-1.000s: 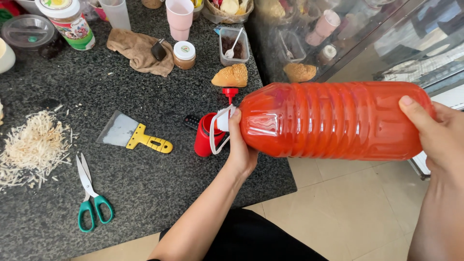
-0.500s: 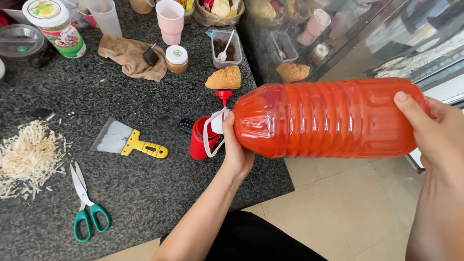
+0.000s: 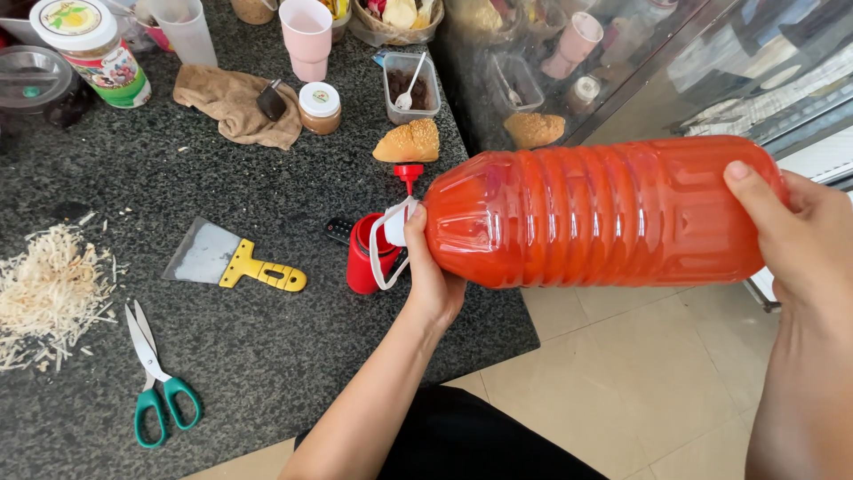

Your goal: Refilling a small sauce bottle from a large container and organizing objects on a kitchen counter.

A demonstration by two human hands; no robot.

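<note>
A big clear plastic jug of red sauce lies on its side in the air, its white neck pointed into a small red squeeze bottle that stands on the dark granite counter. My left hand grips the jug's neck and shoulder from below, beside the red bottle. My right hand holds the jug's base at the right. The squeeze bottle's red nozzle cap stands just behind it.
On the counter lie a yellow-handled scraper, green-handled scissors, a pile of pale shreds, a sesame bun, a brown cloth, pink cups, jars and a tub with a spoon. A glass case rises at right.
The view has shifted slightly. The jug stays tilted into the red bottle, both hands holding as before.
</note>
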